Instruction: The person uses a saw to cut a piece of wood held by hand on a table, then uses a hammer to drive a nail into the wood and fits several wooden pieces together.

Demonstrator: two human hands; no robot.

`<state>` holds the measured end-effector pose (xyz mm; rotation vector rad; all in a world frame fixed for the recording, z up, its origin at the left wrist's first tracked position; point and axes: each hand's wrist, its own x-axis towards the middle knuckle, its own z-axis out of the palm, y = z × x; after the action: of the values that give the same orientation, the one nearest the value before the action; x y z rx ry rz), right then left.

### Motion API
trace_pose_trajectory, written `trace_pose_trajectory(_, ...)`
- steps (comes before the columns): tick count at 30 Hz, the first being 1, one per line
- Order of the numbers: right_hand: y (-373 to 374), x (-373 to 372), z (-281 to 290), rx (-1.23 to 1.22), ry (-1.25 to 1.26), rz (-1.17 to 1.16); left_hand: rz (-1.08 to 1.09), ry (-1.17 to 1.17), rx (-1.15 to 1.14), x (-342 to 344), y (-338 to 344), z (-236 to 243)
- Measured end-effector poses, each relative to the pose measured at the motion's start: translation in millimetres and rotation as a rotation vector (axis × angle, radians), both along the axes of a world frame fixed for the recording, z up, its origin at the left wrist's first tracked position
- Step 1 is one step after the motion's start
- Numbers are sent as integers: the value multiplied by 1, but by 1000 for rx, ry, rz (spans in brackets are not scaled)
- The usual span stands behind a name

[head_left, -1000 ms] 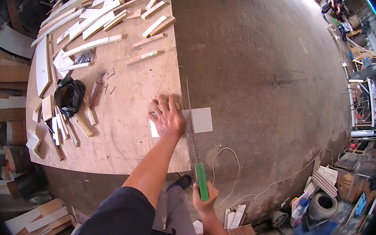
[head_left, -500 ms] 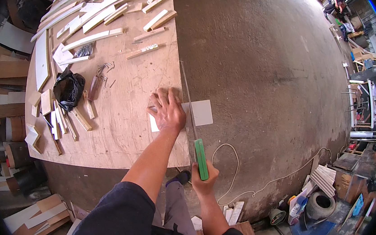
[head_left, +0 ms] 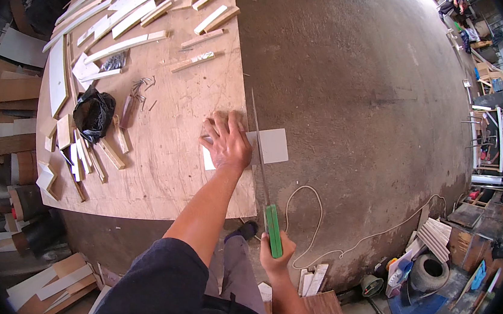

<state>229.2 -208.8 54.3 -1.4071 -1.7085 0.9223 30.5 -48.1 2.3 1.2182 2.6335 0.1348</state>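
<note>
A white flat board (head_left: 274, 145) lies across the right edge of the plywood tabletop (head_left: 157, 190), part of it sticking out over the floor. My left hand (head_left: 227, 141) presses down on the board's inner part, palm flat and fingers spread. In my right hand (head_left: 276, 255) is a handsaw with a green handle (head_left: 273, 230); my fingers are wrapped round the handle. The saw's long thin blade (head_left: 261, 149) runs away from me across the board, just beyond the table edge. The cut itself is too small to make out.
Wood strips (head_left: 134, 18) crowd the table's far left. A black plastic bag (head_left: 94, 115), loose nails (head_left: 144, 86) and short sticks lie at its left. A pale cord (head_left: 339, 253) snakes over the floor on the right, near a tire (head_left: 430, 272) and stacked scraps.
My right hand has drawn the saw back toward me and slightly right, its handle now lower. My left hand keeps its hold on the board, and the view has shifted slightly.
</note>
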Motion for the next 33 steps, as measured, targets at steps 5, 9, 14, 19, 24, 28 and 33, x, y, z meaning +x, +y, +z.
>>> trace_pose_trajectory(5, 32, -16, 10, -194, 99, -40, -25, 31, 26, -1, 1, -8)
trace_pose_trajectory(9, -20, 5, 16, -9, 29, -39, -18, 16, 42, 0, -3, -7)
trace_pose_trajectory(14, 24, -9, 0, -172, 48, -12, -38, 73, 63, -3, -1, -14)
trace_pose_trajectory(19, -18, 5, 19, 4, 50, -29, -15, 61, 48, 3, -6, -11)
trace_pose_trajectory(24, 23, -7, -7, -159, 58, -24, -22, 48, 33, -1, 0, -11)
trace_pose_trajectory(28, -23, 8, -3, 25, 68, -41, 6, 18, 33, 0, 1, -7)
trace_pose_trajectory(33, 25, -8, -1, -133, 59, -17, -17, 71, 47, 0, -2, -12)
